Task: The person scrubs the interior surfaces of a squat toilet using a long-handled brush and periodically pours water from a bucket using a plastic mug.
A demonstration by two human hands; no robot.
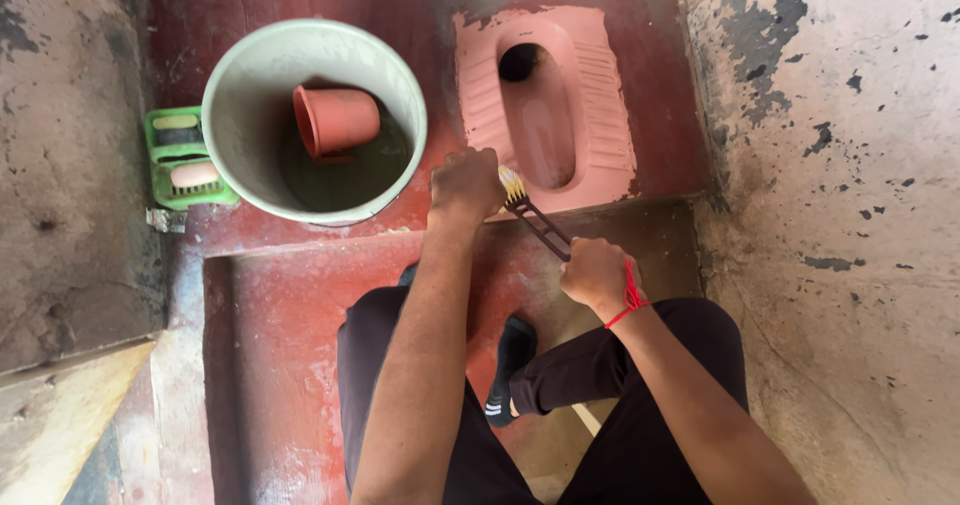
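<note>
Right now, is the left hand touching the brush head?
Touching. The head view shows the left hand pressed down over the bristle end of the brush, while the right hand grips its dark handle.

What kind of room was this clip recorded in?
Most likely a small squat-toilet room or washroom. A pink squat toilet pan is set into the red floor, a pale green bucket holds water and an orange mug, and the right hand holds a scrubbing brush by the pan.
</note>
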